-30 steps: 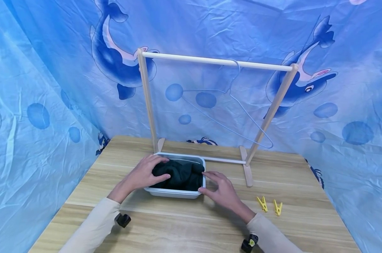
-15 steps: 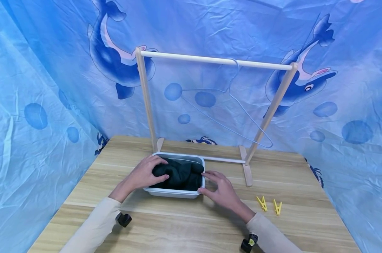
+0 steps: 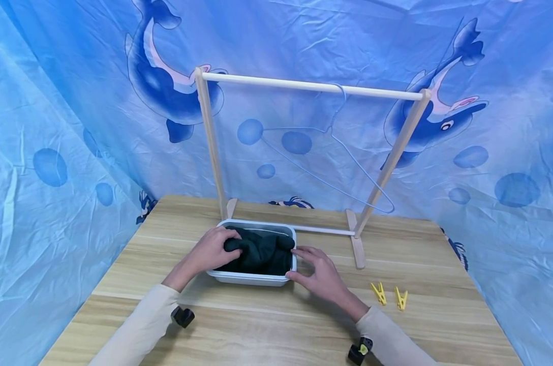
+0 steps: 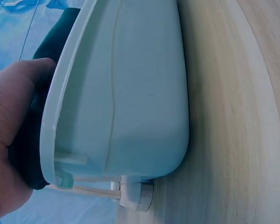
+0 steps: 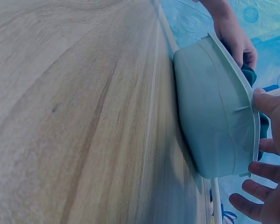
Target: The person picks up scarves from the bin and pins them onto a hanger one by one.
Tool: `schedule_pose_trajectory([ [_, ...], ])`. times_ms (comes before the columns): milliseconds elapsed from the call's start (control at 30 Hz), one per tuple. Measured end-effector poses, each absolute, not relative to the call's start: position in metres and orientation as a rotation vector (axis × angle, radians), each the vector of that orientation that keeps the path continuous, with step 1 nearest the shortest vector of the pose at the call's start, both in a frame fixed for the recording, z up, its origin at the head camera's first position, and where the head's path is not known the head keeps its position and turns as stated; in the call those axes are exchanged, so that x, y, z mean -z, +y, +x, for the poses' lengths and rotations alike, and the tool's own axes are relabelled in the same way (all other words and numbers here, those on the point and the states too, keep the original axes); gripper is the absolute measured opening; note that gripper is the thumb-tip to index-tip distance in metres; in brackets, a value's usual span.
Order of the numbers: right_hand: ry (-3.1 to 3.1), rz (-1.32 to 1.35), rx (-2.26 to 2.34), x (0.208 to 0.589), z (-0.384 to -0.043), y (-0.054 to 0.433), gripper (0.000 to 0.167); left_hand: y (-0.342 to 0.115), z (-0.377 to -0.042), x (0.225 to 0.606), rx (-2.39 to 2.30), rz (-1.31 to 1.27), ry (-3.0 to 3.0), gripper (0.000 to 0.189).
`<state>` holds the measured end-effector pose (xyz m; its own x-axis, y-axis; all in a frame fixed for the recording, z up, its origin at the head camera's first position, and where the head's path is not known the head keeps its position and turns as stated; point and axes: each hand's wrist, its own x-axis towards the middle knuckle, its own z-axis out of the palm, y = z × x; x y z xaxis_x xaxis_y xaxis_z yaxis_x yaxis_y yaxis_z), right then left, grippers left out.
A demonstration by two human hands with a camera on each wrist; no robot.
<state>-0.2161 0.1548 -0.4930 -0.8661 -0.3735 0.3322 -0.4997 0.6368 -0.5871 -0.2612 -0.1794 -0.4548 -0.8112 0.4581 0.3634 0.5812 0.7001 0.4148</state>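
Note:
A light grey-blue plastic basin (image 3: 251, 278) stands on the table, with a bunched dark green cloth (image 3: 265, 256) inside. At the basin's left end, my left hand (image 3: 214, 249) grips a fold of the cloth between thumb and fingers. The left wrist view shows the thumb pressed into the dark cloth (image 4: 28, 144) above the rim. My right hand (image 3: 319, 274) touches the basin's right end, fingers spread and thumb at the front corner. From the right wrist, the thumb lies against the basin (image 5: 214, 112) rim and some fingers reach past its end.
A wooden rack (image 3: 400, 140) with a white top bar stands just behind the basin. From that bar hangs a pale blue wire hanger (image 3: 331, 133). Two yellow clothespins, a left clothespin (image 3: 379, 294) and a right clothespin (image 3: 401, 299), lie on the wooden table (image 3: 267, 325) at the right.
My left thumb and fingers have closed together, bunching up a fold of the cloth. The right hand keeps its place at the basin; the head view has shifted slightly.

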Motion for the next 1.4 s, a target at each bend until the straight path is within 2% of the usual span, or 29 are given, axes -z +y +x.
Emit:
schedule_pose_trajectory([
  [433, -2.67, 0.713, -1.048, 0.4945, -0.2169, 0.1549, 0.06, -0.1773, -0.2613, 0.4472, 1.113, -0.646, -2.578, 0.017],
  [700, -2.7, 0.694, -1.063, 0.4942, -0.2175, 0.1551, 0.062, -0.1738, -0.2626, 0.4495, 1.04, -0.646, -2.621, 0.017],
  [1400, -2.705, 0.684, -1.074, 0.4944, -0.2169, 0.1548, 0.062, -0.1749, -0.262, 0.4469, 1.265, -0.668, -2.503, 0.022],
])
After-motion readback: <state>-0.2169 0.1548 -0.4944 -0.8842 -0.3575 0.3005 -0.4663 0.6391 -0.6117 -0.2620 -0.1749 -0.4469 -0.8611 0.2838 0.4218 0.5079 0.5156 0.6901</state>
